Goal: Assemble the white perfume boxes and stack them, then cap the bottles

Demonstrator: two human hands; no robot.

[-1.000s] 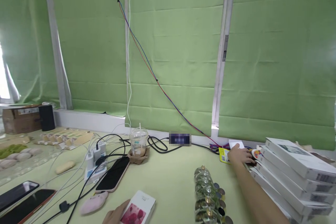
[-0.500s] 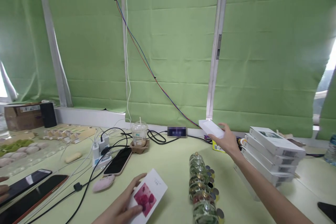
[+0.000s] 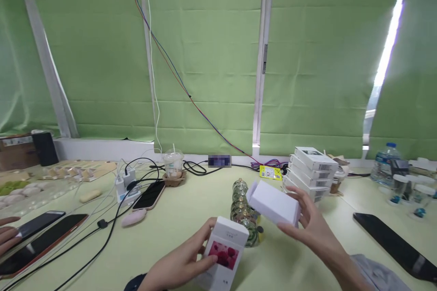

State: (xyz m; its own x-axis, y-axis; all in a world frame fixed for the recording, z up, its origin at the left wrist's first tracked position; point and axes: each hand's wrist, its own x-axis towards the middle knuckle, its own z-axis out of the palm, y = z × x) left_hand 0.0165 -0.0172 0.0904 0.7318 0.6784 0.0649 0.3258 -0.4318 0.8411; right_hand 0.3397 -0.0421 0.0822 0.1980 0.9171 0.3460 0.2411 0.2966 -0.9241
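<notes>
Left hand (image 3: 187,258) and right hand (image 3: 313,223): both gripping, well apart.
Left thumb (image 3: 205,264) extends rightward, fingers beyond it partly hidden. Right hand higher, thumb below, fingers above; bare right forearm (image 3: 344,268) slants in from lower right.

I see bare tabletop (image 3: 200,204) between the smartphone (image 3: 149,195) and the row of glass ornaments (image 3: 239,202), where I could pass the left hand (image 3: 186,261) up to the black cables (image 3: 201,175) along the back. Farther left, a black cord (image 3: 102,223) and a co-worker's hand (image 3: 8,232) obstruct me. Beyond the right hand (image 3: 314,223), stacked white boxes (image 3: 310,170) block the way; right of them a lane opens.
</notes>
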